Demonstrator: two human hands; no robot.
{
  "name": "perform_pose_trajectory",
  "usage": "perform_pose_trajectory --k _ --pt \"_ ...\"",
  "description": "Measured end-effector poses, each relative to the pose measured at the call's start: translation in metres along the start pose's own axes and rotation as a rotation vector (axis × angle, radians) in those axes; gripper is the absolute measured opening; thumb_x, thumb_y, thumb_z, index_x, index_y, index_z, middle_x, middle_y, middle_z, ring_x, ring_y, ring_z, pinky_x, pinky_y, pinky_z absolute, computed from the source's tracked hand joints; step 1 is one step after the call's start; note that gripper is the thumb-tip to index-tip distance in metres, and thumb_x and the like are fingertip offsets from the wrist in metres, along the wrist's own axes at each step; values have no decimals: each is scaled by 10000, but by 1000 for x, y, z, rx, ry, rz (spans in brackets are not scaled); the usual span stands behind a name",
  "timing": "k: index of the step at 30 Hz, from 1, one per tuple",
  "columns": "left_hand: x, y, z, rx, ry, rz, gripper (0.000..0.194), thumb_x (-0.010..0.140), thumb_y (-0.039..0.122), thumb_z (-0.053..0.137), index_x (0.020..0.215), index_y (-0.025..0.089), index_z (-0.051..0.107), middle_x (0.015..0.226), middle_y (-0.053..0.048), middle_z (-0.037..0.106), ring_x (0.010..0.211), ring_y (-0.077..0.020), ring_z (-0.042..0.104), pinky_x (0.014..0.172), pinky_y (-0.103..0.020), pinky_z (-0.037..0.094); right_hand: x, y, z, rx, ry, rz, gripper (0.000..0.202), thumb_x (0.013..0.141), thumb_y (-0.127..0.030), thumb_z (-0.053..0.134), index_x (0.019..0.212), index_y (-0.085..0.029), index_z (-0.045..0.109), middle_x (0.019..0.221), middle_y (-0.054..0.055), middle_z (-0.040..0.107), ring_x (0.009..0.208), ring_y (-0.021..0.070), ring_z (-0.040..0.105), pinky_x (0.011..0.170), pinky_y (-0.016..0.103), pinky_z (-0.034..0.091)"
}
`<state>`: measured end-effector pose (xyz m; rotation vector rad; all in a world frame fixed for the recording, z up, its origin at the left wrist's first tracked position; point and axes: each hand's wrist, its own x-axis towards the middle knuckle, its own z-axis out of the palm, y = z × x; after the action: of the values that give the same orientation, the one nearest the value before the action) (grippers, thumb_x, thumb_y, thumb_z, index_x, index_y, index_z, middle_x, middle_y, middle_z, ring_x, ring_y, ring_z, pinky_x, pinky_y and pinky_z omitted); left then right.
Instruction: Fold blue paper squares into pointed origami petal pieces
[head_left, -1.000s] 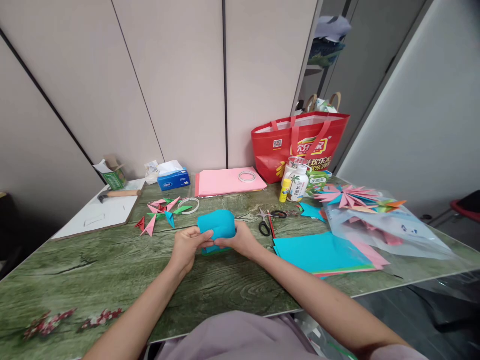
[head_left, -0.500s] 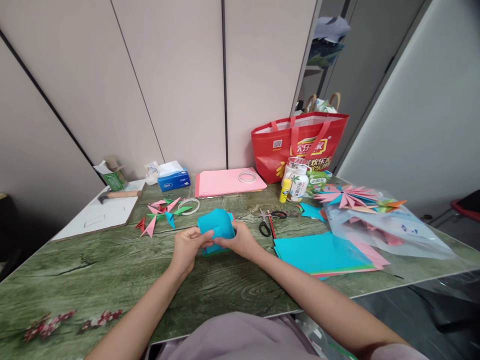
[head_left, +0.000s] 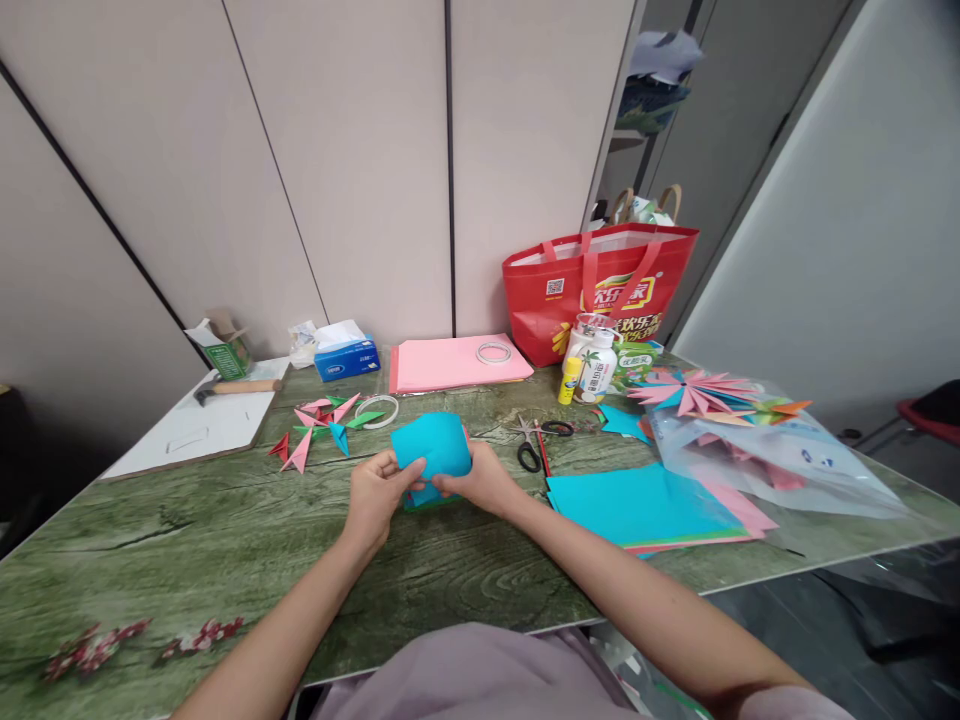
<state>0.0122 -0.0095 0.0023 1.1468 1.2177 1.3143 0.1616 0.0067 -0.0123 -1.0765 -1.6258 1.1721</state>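
Between my two hands is a piece of blue paper (head_left: 431,440), its near edge bent over. My left hand (head_left: 377,492) pinches the lower left edge with thumb and fingers. On the other side, my right hand (head_left: 480,482) grips the lower right edge, its thumb close to my left thumb. Under the held sheet, more coloured paper shows at the edges, mostly hidden by the hands. Folded paper pieces (head_left: 300,455) in pink, red, green and blue lie to the left. Black-handled scissors (head_left: 530,455) and a red pencil (head_left: 543,452) rest to the right of my right hand.
A stack of blue paper (head_left: 645,505) lies right, beside a plastic bag (head_left: 780,480) topped by a paper star (head_left: 697,392). Behind stand a glue stick (head_left: 569,381), a white bottle (head_left: 598,370), a red bag (head_left: 540,310), pink sheets (head_left: 442,362), tissues (head_left: 347,360) and a hammer (head_left: 240,387).
The held blue paper has flattened somewhat, its top less bulged than before, and it has shifted slightly left. Both hands keep their hold in nearly the same place.
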Motion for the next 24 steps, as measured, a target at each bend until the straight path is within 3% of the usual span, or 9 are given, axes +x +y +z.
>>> perform_pose_trajectory --k 2,7,12,17,24 --pt "1 0 -1 22 -28 -3 306 481 301 753 705 132 631 618 -21 675 491 -139 586 487 -238 471 0 1 0 -9 -15 9 111 577 -224 618 602 -134 559 513 -6 595 479 120 548 477 212 432" --pt "3 1 -3 84 -6 -18 240 435 254 773 533 119 600 469 -13 630 415 -130 551 410 -214 429 -3 -2 1 -90 -17 -22 119 581 -233 614 580 -133 549 489 -19 572 452 96 492 443 193 384" --pt "1 3 -2 8 -19 -73 229 424 243 778 529 111 623 497 -28 648 426 -134 567 444 -230 469 -3 -4 2 -138 18 -63 102 581 -205 603 556 -131 536 467 -39 529 432 71 420 416 177 331" --pt "4 3 -4 -12 -8 -78 235 416 240 784 543 107 637 516 -37 657 444 -146 582 462 -242 488 -1 -2 2 12 -13 -15 39 558 -140 586 554 -138 547 484 -43 552 441 88 483 447 196 395" --pt "8 5 -8 3 -13 -42 264 434 261 779 582 97 634 558 -37 669 468 -150 594 501 -267 512 1 -4 -3 326 -102 139 124 510 -116 599 630 -143 582 575 -18 622 563 162 611 600 313 519"
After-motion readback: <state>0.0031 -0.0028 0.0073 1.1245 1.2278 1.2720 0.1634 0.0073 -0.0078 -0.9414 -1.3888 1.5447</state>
